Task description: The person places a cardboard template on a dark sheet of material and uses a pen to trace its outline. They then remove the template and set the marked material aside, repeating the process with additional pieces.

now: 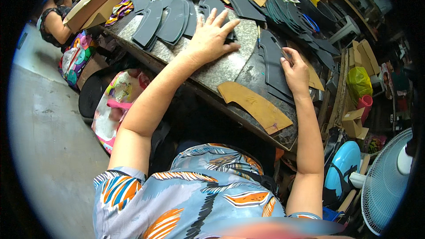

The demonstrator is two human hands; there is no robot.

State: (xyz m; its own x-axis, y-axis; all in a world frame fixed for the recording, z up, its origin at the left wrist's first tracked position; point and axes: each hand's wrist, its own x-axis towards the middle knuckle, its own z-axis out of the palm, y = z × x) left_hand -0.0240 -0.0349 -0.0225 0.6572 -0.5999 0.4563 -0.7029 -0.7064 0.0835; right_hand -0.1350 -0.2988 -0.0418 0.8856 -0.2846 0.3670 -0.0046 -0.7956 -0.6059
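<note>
- Workshop table (252, 76), strewn with curved dark pieces (172, 25).
- Left hand (213, 37): held spread wide and empty over dark pieces at the table's middle.
- Right hand (295, 70): half curled beside a dark stack (273, 64), thumb and forefinger brought close; whether anything is gripped cannot be told.
- Tan curved piece (254, 107): laid at the near edge.
- White fan (387, 188): seen near right.
- Co-worker (55, 23): seen far left.
</note>
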